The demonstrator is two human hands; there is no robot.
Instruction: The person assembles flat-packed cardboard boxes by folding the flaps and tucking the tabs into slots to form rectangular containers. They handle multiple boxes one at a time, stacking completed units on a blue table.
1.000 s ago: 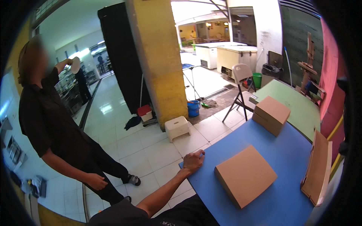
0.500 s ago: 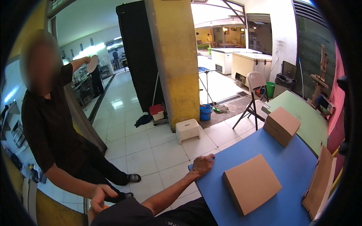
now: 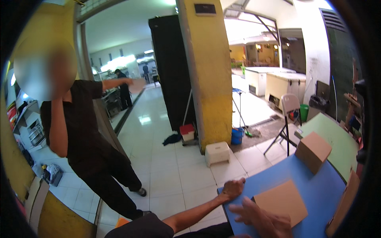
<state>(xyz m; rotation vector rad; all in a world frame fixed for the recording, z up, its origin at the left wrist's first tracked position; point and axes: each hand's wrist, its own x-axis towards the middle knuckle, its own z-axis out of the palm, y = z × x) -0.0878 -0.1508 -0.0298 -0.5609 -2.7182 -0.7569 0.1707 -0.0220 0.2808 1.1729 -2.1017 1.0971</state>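
Observation:
My left hand rests at the near left corner of the blue table, its fingers curled in and nothing visible in them. Beside it, my right hand is raised in front of a closed brown cardboard box and hides part of it. That hand is slightly blurred; its fingers are apart, and it holds nothing. Farther back on the blue table sits a second stack of brown cardboard, probably one or two boxes. A tall brown cardboard piece stands at the right edge.
A person in dark clothes stands at left, one arm stretched out with a pale flat thing. A white stool, a yellow pillar and a folding chair stand beyond the table. A green table adjoins it.
The view has swung left. My right hand has come into view by the near box. The person at left has raised the lower arm to the head; the other arm stays outstretched.

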